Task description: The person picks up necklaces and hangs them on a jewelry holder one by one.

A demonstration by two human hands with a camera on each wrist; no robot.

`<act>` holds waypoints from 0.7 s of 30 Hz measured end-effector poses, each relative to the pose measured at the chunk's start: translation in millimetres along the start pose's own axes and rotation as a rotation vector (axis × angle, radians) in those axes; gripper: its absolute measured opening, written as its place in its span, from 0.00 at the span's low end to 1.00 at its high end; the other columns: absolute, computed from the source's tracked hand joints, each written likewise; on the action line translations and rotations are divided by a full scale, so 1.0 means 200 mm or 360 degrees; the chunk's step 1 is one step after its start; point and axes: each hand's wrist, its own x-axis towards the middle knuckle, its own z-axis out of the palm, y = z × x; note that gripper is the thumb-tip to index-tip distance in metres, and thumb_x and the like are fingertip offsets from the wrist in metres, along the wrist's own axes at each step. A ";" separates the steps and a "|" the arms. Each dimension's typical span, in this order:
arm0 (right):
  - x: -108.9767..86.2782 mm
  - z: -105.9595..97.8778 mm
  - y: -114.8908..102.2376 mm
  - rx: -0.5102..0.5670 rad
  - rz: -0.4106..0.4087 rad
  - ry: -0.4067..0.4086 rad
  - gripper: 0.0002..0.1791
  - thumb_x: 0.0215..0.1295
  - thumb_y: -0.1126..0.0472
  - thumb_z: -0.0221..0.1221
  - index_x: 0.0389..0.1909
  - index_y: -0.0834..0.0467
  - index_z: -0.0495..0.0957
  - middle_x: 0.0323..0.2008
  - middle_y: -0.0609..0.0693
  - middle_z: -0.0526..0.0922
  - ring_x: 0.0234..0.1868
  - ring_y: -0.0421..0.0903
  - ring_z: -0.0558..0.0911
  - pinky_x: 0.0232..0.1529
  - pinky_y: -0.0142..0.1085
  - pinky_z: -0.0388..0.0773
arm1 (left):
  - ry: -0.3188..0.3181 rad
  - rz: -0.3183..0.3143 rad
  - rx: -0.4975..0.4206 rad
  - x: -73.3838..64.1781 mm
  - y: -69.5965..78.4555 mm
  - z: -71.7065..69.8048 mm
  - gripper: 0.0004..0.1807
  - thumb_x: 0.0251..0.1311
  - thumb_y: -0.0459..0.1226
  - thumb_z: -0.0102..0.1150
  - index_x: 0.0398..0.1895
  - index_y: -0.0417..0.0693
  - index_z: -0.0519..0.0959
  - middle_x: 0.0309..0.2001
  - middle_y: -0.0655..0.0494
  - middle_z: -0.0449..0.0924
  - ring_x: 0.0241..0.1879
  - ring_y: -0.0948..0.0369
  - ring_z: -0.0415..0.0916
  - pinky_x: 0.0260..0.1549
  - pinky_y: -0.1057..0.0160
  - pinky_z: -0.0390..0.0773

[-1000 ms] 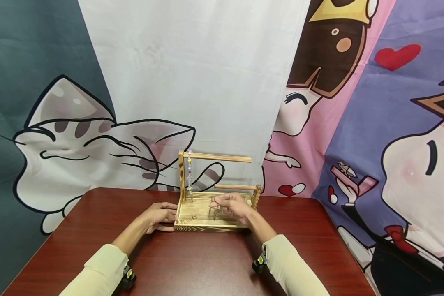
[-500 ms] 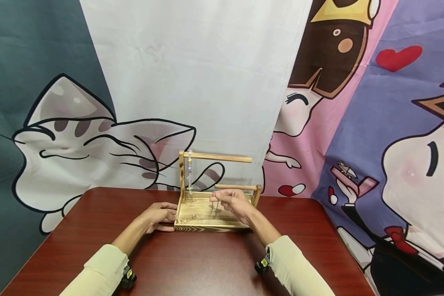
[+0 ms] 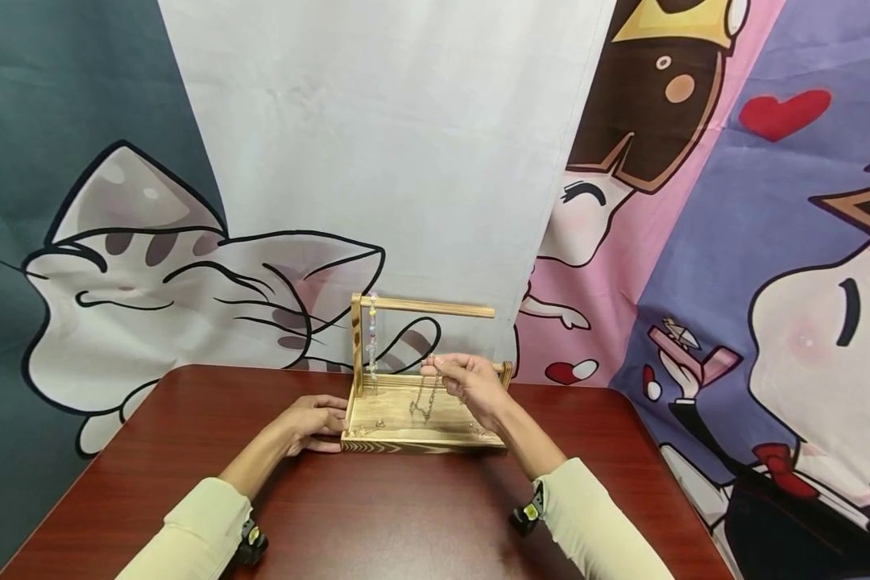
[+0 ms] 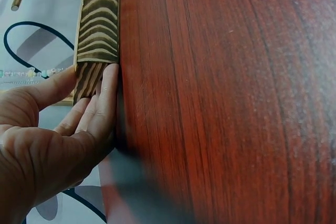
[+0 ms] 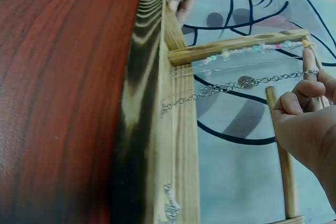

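chain [image 5: 226, 86] hangs over the tray [image 3: 406, 446], its upper end pinched in the right hand [image 3: 471, 387]; whether its lower end touches the tray is hard to tell. the left hand [image 3: 312, 423] grips the tray's left end between thumb and fingers. a bead strand [image 3: 372, 338] hangs from the tall bar [image 3: 435, 308] above the tray's back left. a silver heap [image 5: 171, 208] lies inside the tray, front right.
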 end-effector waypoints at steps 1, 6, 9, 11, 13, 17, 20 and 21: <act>0.00 0.00 -0.01 0.0001 -0.0015 0.0007 0.14 0.86 0.64 0.58 0.60 0.69 0.86 0.39 0.41 0.97 0.24 0.35 0.62 0.28 0.27 0.59 | -0.0001 0.0000 0.0001 0.00 0.00 0.00 0.35 0.70 0.23 0.62 0.80 0.27 0.67 0.75 0.26 0.72 0.49 0.56 0.87 0.49 0.46 0.96; -0.01 -0.04 -0.06 0.0018 -0.0070 0.0037 0.10 0.86 0.63 0.60 0.51 0.59 0.89 0.40 0.42 0.98 0.25 0.35 0.62 0.29 0.27 0.60 | -0.0001 -0.0004 0.0004 0.00 0.00 0.00 0.35 0.70 0.23 0.62 0.80 0.27 0.67 0.75 0.26 0.74 0.49 0.56 0.87 0.49 0.46 0.96; -0.02 -0.06 -0.08 0.0026 -0.0067 0.0071 0.10 0.86 0.62 0.61 0.47 0.53 0.91 0.39 0.42 0.97 0.26 0.34 0.62 0.29 0.27 0.60 | 0.0000 -0.0003 0.0005 0.00 0.00 0.00 0.35 0.69 0.23 0.62 0.79 0.27 0.68 0.75 0.26 0.74 0.49 0.56 0.87 0.48 0.47 0.96; -0.03 -0.07 -0.10 0.0030 -0.0056 0.0103 0.11 0.86 0.62 0.61 0.45 0.50 0.92 0.38 0.41 0.97 0.25 0.34 0.62 0.28 0.27 0.60 | 0.0001 -0.0003 0.0005 0.00 0.00 0.00 0.35 0.69 0.23 0.61 0.79 0.27 0.68 0.75 0.26 0.74 0.49 0.56 0.87 0.48 0.47 0.96; -0.04 -0.07 -0.11 0.0037 -0.0054 0.0127 0.11 0.85 0.63 0.61 0.46 0.51 0.92 0.37 0.41 0.97 0.24 0.34 0.62 0.28 0.27 0.59 | 0.0000 -0.0002 0.0005 0.00 0.00 0.00 0.35 0.69 0.23 0.61 0.79 0.27 0.68 0.75 0.26 0.74 0.49 0.56 0.87 0.48 0.47 0.96; -0.05 -0.09 -0.14 0.0008 -0.0054 0.0154 0.09 0.85 0.61 0.62 0.51 0.55 0.92 0.38 0.40 0.97 0.22 0.34 0.60 0.27 0.27 0.58 | -0.0002 -0.0002 0.0003 -0.01 0.01 0.01 0.34 0.70 0.23 0.61 0.79 0.27 0.67 0.75 0.26 0.73 0.49 0.56 0.87 0.48 0.47 0.96; -0.06 -0.10 -0.16 -0.0019 -0.0065 0.0167 0.09 0.85 0.60 0.63 0.51 0.54 0.92 0.38 0.39 0.97 0.21 0.34 0.59 0.26 0.28 0.57 | -0.0001 -0.0005 0.0000 -0.01 0.01 0.00 0.35 0.70 0.23 0.61 0.79 0.27 0.67 0.75 0.26 0.73 0.49 0.56 0.87 0.48 0.47 0.96; -0.06 -0.11 -0.17 -0.0024 -0.0076 0.0165 0.09 0.84 0.60 0.63 0.50 0.53 0.92 0.38 0.39 0.97 0.21 0.34 0.59 0.26 0.28 0.56 | -0.0001 -0.0005 -0.0001 -0.01 0.01 0.00 0.35 0.70 0.23 0.61 0.80 0.27 0.67 0.75 0.26 0.73 0.49 0.56 0.87 0.48 0.47 0.96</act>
